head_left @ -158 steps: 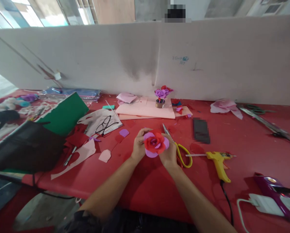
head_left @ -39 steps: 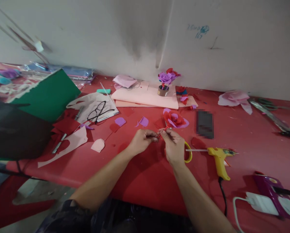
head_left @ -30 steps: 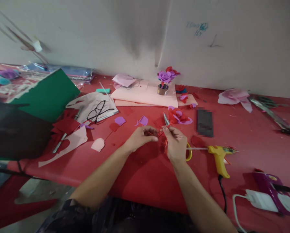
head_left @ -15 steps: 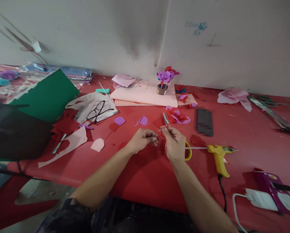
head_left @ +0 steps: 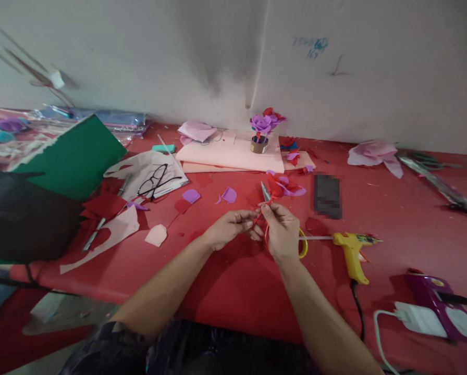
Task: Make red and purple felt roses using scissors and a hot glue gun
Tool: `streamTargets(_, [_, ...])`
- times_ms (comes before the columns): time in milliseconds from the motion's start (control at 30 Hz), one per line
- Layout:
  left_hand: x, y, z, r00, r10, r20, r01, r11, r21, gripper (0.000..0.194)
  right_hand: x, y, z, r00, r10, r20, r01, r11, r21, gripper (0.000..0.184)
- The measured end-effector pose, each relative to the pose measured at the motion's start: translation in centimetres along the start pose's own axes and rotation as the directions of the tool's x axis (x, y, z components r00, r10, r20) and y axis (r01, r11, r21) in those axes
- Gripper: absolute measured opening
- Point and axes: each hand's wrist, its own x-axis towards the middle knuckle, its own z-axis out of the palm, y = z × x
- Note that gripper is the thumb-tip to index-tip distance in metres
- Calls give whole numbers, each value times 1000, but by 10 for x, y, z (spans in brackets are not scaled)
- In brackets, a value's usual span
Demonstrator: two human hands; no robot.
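Note:
Close together over the red table, my left hand (head_left: 233, 227) and my right hand (head_left: 282, 232) both pinch a thin red stem (head_left: 259, 215). The stem runs up to a felt-like flower (head_left: 286, 186) with red and purple petals, just beyond my right fingertips. Scissors (head_left: 265, 191) lie beneath my right hand; their blades point away and a yellow handle loop shows at its right side. My fingers partly cover the stem. Left of the hands are a purple petal (head_left: 229, 195) and a pale pink cut piece (head_left: 156, 236).
A yellow glue gun (head_left: 353, 255) and a dark pixelated rectangle (head_left: 327, 196) lie to the right, near a purple power strip (head_left: 429, 289). Behind stands a small pot of flowers (head_left: 259, 146) on pink sheets (head_left: 218, 155). Black glasses (head_left: 155, 182) and a green board (head_left: 81, 156) are left.
The flower has turned, so its face shows less from above. My left fingers have shifted slightly along the stem. The whole view has moved a little.

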Motion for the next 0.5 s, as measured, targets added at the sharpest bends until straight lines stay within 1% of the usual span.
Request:
streamTargets(33, [1,-1,-1,1000,9,-19,-8,1000,16,36,1,1,0,1000,-4,0,4,1000,-9,20])
streamTargets(100, [1,-1,-2,992,67,-105,-54,992,117,33,2,4,-2,999,-33,1,33,999,-41,18])
streamTargets(167, [1,-1,-3,969,149,-199,-100,967,236,26,3,8,-3,997,-77,6,77,993,-93,16])
streamTargets(233, [1,1,-3,944,200,-261,-116,946,304,23,3,11,-4,994,-105,18,106,986,-132,14])
streamTargets(300, [0,2,-2,929,217,-299,-113,937,330,21,2,13,-3,993,-108,39,113,982,-155,14])
streamTargets(433, [-1,3,-1,910,242,-337,-133,939,316,10,-2,14,0,989,-116,96,131,976,-173,15])
streamTargets(500, [0,2,-2,879,281,-385,-154,932,330,9,-3,14,1,981,-122,153,145,978,-152,20])
